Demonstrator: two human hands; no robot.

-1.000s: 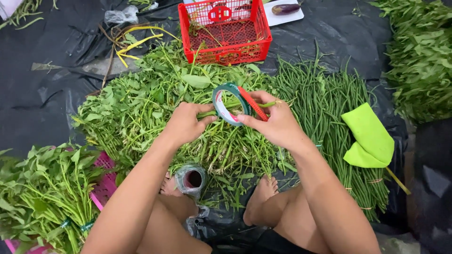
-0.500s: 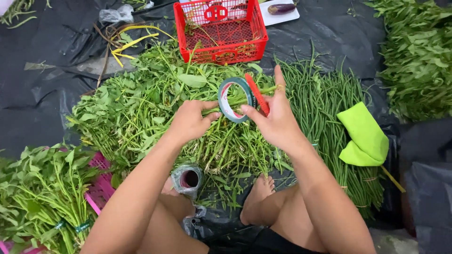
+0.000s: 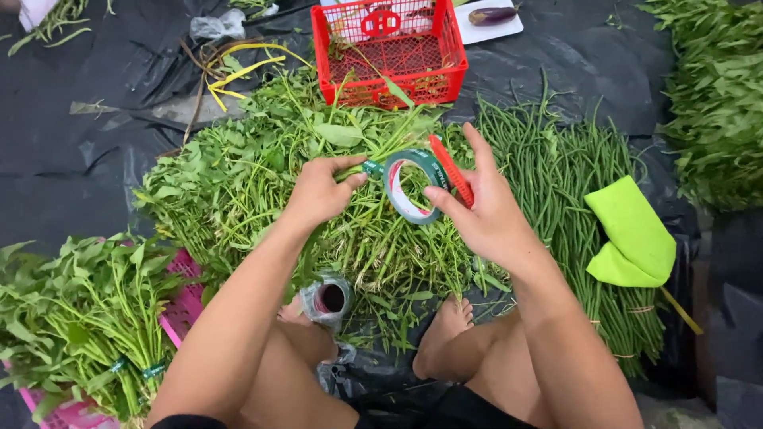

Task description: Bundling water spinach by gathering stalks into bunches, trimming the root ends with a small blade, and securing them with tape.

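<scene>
My right hand (image 3: 486, 208) holds a green tape roll with a red cutter (image 3: 419, 183) above a big pile of leafy green stems (image 3: 262, 167). My left hand (image 3: 318, 191) pinches the loose end of the tape at the roll's left edge. Both hands hover over the middle of the pile, just in front of my bare feet (image 3: 441, 334).
A red plastic basket (image 3: 387, 56) stands behind the pile. Long green beans (image 3: 556, 191) lie to the right with a folded lime-green cloth (image 3: 632, 234) on them. Tied bundles of greens rest on a pink basket (image 3: 179, 306) at left. A small roll (image 3: 327, 298) sits near my feet. More greens (image 3: 715, 95) are far right.
Both hands have stayed over the pile; the tape roll has turned upright and my left fingers have gone to its loose end and drawn it a little leftward.
</scene>
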